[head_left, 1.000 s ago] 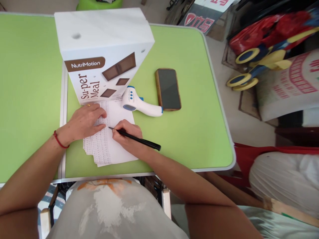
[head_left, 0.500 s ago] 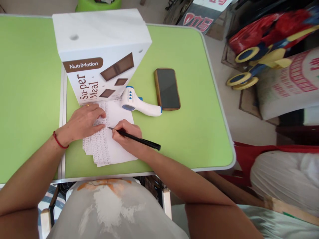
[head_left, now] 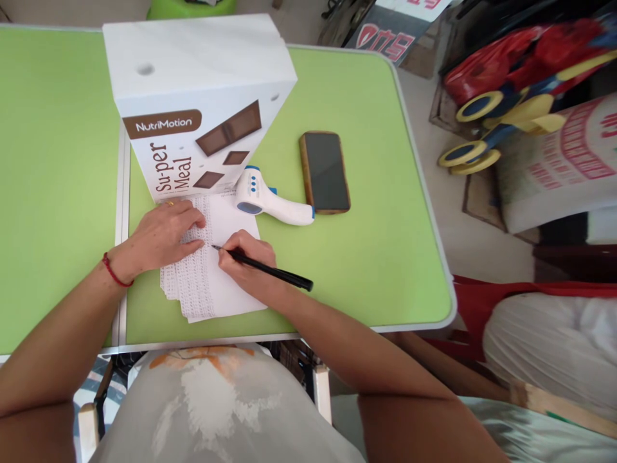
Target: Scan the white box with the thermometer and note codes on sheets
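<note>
My right hand [head_left: 247,257] is closed round a black pen [head_left: 274,271], whose tip meets the paper at the edge of the written rows. Under both hands lie several overlapping sheets of paper [head_left: 231,299], the left part covered in small handwriting and the right part blank. My left hand [head_left: 168,235] rests on the written side, fingers apart and slightly bent, holding nothing. A white infrared thermometer [head_left: 274,207] with blue trim lies over the sheets' upper right corner. The tall white NutriMotion box [head_left: 197,61] stands just beyond the sheets.
A phone [head_left: 325,172] in a brown case lies right of the thermometer on the green table [head_left: 380,257]. At the right are a printed sack [head_left: 554,167], a yellow and blue wheeled thing [head_left: 501,128] and a seated person [head_left: 554,347]. A green stool [head_left: 193,9] stands behind the table.
The pen tip and my right hand have shifted very slightly to the right. My left hand stays in place on the paper.
</note>
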Motion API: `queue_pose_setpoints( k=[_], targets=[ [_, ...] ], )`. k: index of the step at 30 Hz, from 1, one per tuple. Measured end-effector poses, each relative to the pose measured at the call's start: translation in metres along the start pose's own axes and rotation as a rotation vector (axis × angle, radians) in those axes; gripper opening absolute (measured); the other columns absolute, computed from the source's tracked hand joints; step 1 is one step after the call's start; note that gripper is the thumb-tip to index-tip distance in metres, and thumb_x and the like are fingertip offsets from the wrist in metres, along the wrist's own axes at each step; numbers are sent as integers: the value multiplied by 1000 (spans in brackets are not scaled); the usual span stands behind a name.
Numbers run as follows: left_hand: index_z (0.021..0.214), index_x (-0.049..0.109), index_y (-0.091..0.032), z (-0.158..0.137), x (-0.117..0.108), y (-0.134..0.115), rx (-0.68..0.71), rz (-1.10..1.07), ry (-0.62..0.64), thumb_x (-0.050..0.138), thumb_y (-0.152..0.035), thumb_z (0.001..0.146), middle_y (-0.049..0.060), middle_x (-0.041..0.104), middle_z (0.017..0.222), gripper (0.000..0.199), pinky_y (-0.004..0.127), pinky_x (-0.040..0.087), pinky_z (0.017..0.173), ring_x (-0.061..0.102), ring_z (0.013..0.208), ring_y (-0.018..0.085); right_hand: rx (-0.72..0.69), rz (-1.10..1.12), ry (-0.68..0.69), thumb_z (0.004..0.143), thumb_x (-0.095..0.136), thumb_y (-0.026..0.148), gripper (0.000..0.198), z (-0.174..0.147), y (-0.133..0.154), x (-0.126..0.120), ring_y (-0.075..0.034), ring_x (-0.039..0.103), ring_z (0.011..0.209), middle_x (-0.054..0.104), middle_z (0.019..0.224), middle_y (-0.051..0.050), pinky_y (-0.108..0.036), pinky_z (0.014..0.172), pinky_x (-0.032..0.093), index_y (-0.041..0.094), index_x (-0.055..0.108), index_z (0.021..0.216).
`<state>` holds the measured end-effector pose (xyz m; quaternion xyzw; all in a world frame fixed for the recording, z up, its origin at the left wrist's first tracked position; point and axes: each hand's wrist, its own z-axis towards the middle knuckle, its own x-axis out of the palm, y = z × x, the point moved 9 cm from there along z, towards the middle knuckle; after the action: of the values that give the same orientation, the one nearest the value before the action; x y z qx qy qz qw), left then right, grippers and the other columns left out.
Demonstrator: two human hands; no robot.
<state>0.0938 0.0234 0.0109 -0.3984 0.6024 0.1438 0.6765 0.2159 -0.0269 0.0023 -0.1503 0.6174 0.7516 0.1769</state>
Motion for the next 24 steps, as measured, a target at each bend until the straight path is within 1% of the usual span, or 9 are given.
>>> queue_pose_setpoints(
  k=[6,9,12,18,24],
  targets=[
    [99,65,-15,0,0,0,14,-9,-13,62,-30,86,8,65,95,20,38,49,80,62,93,27,15,-19,27,72,54,21,13,1,-1,1,-9,42,48,47,53,7,-23,49,36,23,45,63],
    [100,64,-15,0,1,1,13,-1,-10,62,-29,86,8,64,95,20,38,49,81,62,93,27,19,-7,6,73,54,24,14,1,-2,-1,-8,42,47,47,53,7,-22,48,36,23,45,63],
    [100,64,-15,0,1,1,8,2,-4,63,-29,86,8,64,95,19,38,49,81,62,93,27,8,-6,-17,73,54,23,14,2,-2,-4,-8,42,47,47,53,7,-21,48,36,23,44,62],
    [100,65,-15,1,2,1,1,-1,-2,63,-28,86,9,64,95,20,39,49,80,62,93,28,7,-18,11,73,54,23,15,2,-1,-2,-8,40,47,45,52,7,-21,48,36,23,44,62],
    [101,65,-15,0,2,2,1,-8,0,64,-29,86,9,64,96,20,39,49,80,62,93,28,-18,-13,-11,73,54,21,15,1,1,-4,-7,40,47,45,52,8,-20,48,35,22,45,62]
  ],
)
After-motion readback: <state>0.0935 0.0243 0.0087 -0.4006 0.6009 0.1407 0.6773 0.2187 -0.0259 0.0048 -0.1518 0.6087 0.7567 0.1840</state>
